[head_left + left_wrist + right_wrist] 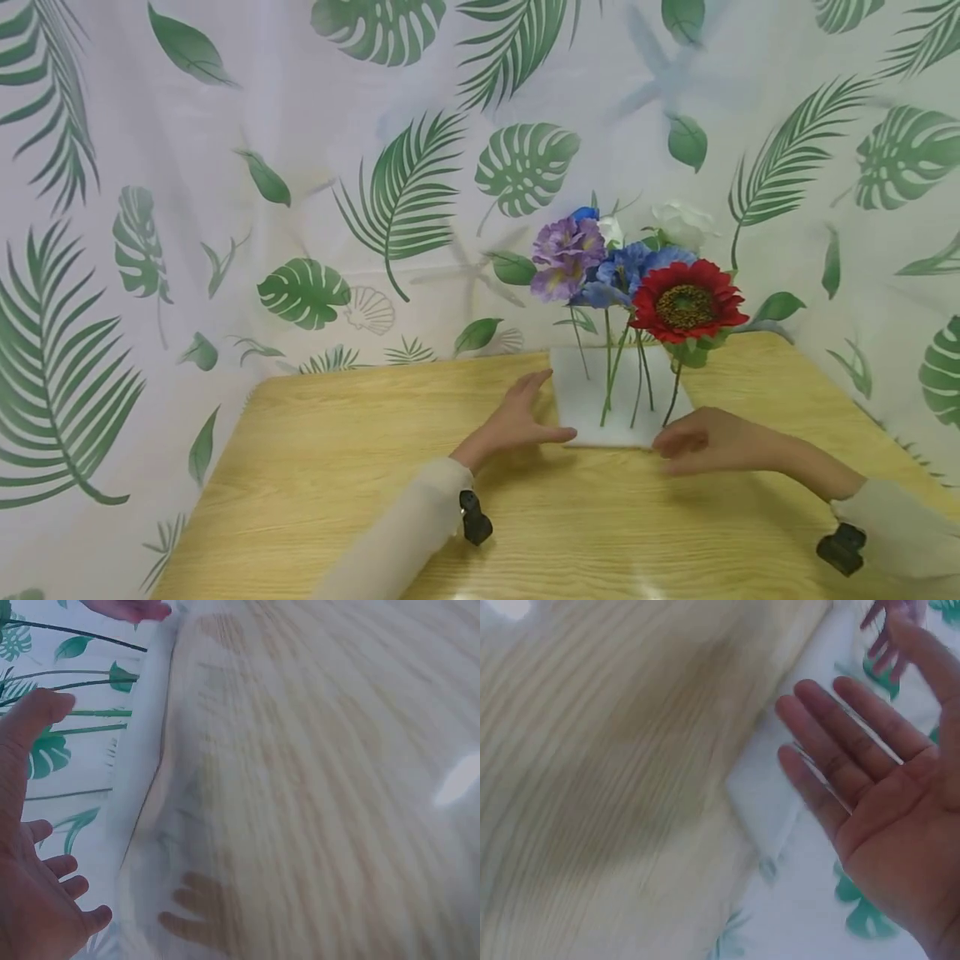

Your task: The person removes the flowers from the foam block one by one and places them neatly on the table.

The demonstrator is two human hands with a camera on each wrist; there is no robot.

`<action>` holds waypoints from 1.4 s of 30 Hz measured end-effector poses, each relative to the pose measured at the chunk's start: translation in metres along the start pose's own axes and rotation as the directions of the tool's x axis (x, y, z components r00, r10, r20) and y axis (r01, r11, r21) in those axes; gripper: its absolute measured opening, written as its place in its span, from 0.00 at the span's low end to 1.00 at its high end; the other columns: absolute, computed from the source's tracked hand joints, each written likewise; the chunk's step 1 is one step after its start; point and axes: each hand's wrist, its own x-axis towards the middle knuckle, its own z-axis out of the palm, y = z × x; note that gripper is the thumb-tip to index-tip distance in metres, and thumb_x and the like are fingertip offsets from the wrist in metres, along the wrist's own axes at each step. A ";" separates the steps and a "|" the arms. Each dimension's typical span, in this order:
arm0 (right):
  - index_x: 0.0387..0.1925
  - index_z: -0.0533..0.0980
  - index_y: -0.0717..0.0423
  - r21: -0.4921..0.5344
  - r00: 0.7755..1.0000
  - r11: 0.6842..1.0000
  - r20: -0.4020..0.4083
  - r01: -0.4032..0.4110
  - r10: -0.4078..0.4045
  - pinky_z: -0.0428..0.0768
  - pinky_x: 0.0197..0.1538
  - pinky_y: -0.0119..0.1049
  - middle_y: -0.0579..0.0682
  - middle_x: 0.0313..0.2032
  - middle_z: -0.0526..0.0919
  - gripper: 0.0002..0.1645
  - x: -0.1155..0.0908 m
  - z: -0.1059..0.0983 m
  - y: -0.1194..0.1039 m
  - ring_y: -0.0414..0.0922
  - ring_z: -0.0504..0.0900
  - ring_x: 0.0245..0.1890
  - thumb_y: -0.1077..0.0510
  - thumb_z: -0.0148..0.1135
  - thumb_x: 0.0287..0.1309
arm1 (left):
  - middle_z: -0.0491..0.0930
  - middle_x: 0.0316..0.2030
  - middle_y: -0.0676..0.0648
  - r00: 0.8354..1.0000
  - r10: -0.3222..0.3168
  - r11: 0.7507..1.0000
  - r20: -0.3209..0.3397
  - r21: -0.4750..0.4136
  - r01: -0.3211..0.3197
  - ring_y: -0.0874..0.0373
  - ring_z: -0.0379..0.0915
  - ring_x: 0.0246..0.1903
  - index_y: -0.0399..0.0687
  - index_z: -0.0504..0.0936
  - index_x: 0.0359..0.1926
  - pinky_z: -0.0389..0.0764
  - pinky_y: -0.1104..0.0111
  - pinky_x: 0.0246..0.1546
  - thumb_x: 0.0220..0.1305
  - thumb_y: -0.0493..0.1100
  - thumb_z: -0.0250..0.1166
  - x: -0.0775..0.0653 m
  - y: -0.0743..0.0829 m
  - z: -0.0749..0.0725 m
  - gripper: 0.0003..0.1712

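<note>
A white foam-like slab [581, 421] lies on the table, with several artificial flowers standing upright in it on thin stems. Among them are a red sunflower-like bloom [686, 302] at the right front, blue flowers [626, 271] in the middle, a purple flower [567, 250] at the left and a white flower [684, 223] behind. My left hand [513, 421] is at the slab's left edge, fingers spread and thumb apart. Beside the front right corner is my right hand [723, 442]. In the right wrist view its fingers [847, 735] are extended, with nothing in the palm.
The wood-grain table [360, 483] reaches left and in front of the slab. Right behind it hangs a pale leaf-patterned cloth [420, 75], close to the flowers. Both sleeves carry a small dark wrist camera [474, 518].
</note>
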 end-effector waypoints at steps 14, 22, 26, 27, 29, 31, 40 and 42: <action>0.63 0.73 0.69 -0.184 0.945 0.975 -0.319 -0.129 0.065 0.74 0.59 0.71 0.72 0.62 0.76 0.51 0.004 -0.007 0.049 0.72 0.72 0.63 0.49 0.86 0.39 | 0.61 0.74 0.41 0.999 -0.006 0.986 0.033 0.166 0.001 0.45 0.62 0.72 0.53 0.63 0.77 0.70 0.54 0.72 0.45 0.61 0.82 0.021 0.007 0.005 0.60; 0.68 0.69 0.66 -0.121 0.947 0.972 -0.279 -0.202 0.162 0.69 0.65 0.70 0.74 0.69 0.67 0.55 0.007 -0.003 0.059 0.74 0.64 0.70 0.46 0.84 0.42 | 0.67 0.72 0.45 0.996 -0.026 0.972 0.084 0.236 0.005 0.47 0.65 0.71 0.49 0.63 0.76 0.69 0.58 0.72 0.46 0.65 0.80 0.020 0.008 0.010 0.61; 0.67 0.71 0.64 -0.119 0.946 0.972 -0.278 -0.204 0.165 0.70 0.65 0.69 0.74 0.69 0.68 0.54 0.008 -0.001 0.059 0.74 0.64 0.69 0.45 0.84 0.42 | 0.68 0.72 0.45 0.997 -0.010 0.972 0.076 0.236 -0.008 0.48 0.67 0.70 0.48 0.63 0.76 0.70 0.60 0.72 0.47 0.64 0.79 0.019 0.006 0.012 0.60; 0.67 0.71 0.64 -0.119 0.947 0.972 -0.279 -0.201 0.162 0.71 0.65 0.69 0.74 0.68 0.68 0.53 0.009 0.000 0.058 0.74 0.64 0.69 0.45 0.84 0.42 | 0.68 0.71 0.45 0.997 -0.005 0.973 0.072 0.230 -0.012 0.48 0.67 0.70 0.47 0.64 0.76 0.70 0.60 0.72 0.47 0.63 0.79 0.018 0.007 0.011 0.59; 0.66 0.72 0.63 -0.119 0.947 0.973 -0.279 -0.196 0.157 0.71 0.64 0.69 0.74 0.68 0.69 0.52 0.010 0.001 0.058 0.74 0.65 0.69 0.45 0.84 0.42 | 0.69 0.70 0.45 0.998 0.005 0.975 0.066 0.222 -0.019 0.49 0.68 0.69 0.46 0.65 0.75 0.71 0.61 0.71 0.48 0.62 0.79 0.017 0.006 0.011 0.58; 0.65 0.73 0.63 -0.131 0.947 0.972 -0.283 -0.195 0.152 0.72 0.64 0.68 0.74 0.67 0.70 0.51 0.011 0.002 0.056 0.74 0.66 0.68 0.46 0.84 0.42 | 0.70 0.68 0.45 0.998 0.017 0.976 0.058 0.217 -0.029 0.50 0.69 0.68 0.45 0.66 0.74 0.71 0.62 0.71 0.47 0.61 0.80 0.015 0.006 0.010 0.58; 0.64 0.74 0.62 -0.154 0.958 0.975 -0.260 -0.163 0.119 0.75 0.62 0.66 0.72 0.66 0.72 0.50 0.025 0.012 0.042 0.72 0.69 0.67 0.46 0.85 0.42 | 0.72 0.66 0.45 0.999 0.040 0.972 0.018 0.230 -0.043 0.52 0.71 0.66 0.44 0.69 0.72 0.72 0.64 0.70 0.44 0.62 0.82 0.002 -0.010 0.001 0.58; 0.64 0.75 0.62 -0.175 0.963 0.975 -0.253 -0.140 0.092 0.75 0.62 0.66 0.71 0.66 0.74 0.49 0.030 0.014 0.038 0.71 0.70 0.67 0.45 0.85 0.42 | 0.71 0.68 0.45 1.000 0.023 0.977 0.015 0.211 -0.025 0.51 0.70 0.67 0.45 0.69 0.72 0.71 0.63 0.70 0.43 0.62 0.82 -0.004 -0.015 -0.004 0.58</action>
